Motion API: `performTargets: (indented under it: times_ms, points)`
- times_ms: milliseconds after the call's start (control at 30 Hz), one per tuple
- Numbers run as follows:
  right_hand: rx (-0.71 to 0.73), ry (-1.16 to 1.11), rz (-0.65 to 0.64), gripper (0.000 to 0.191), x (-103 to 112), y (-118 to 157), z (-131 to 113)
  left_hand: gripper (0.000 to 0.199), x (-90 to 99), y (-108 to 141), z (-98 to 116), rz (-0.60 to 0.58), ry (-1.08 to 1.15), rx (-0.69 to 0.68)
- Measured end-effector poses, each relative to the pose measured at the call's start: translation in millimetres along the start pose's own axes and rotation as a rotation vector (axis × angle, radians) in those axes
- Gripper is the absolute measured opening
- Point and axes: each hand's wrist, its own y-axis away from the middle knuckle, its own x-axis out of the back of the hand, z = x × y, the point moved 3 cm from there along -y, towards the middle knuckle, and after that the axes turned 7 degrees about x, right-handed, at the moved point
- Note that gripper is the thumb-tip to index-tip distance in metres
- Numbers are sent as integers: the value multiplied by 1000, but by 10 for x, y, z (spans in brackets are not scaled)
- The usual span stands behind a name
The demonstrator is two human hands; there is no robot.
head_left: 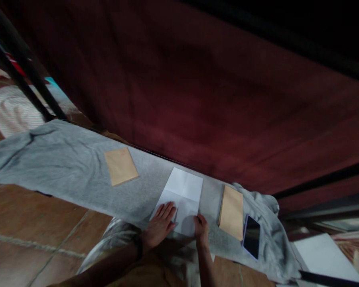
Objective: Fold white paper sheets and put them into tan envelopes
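Note:
A white sheet of paper with crossing fold creases lies unfolded on the grey cloth. My left hand rests flat on its lower left part, fingers spread. At the lower right edge of the sheet, my right hand is closed, with fingers curled at the paper's border; what they grip is too small to make out. To the left lies a brown envelope. Right of the sheet is a stack of brown envelopes, and beside it a phone with a dark screen.
A dark red fabric hangs behind the cloth-covered surface. Black metal bars stand at the left. Bunched grey cloth lies at the right end, and a white flat item sits further right. Tiled floor shows below.

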Motion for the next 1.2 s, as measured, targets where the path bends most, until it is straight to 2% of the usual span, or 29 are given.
performTargets:
  times_ms: [100,200,267,367,467,567,700,833,967,1067,1200]
  points:
    - [45,105,37,55,16,51,-28,58,-42,-54,5,16,-3,-17]
    - [255,310,60,57,-116,114,-170,57,-89,-136,49,75,5,-36]
    - [377,379,-19,57,-336,143,-260,55,-128,-203,102,113,12,-46]
    - [476,435,-227,58,-704,172,-314,55,-183,-293,153,117,-12,-62]
    - [586,631,-324,54,-877,205,-285,57,-175,-336,68,136,-60,-29]
    - [653,794,-302,54,-825,219,-213,56,-103,-326,-114,188,-74,5]
    - [645,870,-226,59,-613,196,-114,59,-15,-285,-335,223,-69,102]
    - [605,882,-176,59,-374,190,7,60,3,-228,-452,198,-74,189]
    - [577,879,-156,59,-196,196,148,61,18,-185,-507,224,-68,234]
    - [567,839,-139,58,-238,93,147,60,35,-315,-434,247,-68,200]
    - [589,704,-176,58,-603,-278,-92,59,24,-826,-194,235,-27,74]
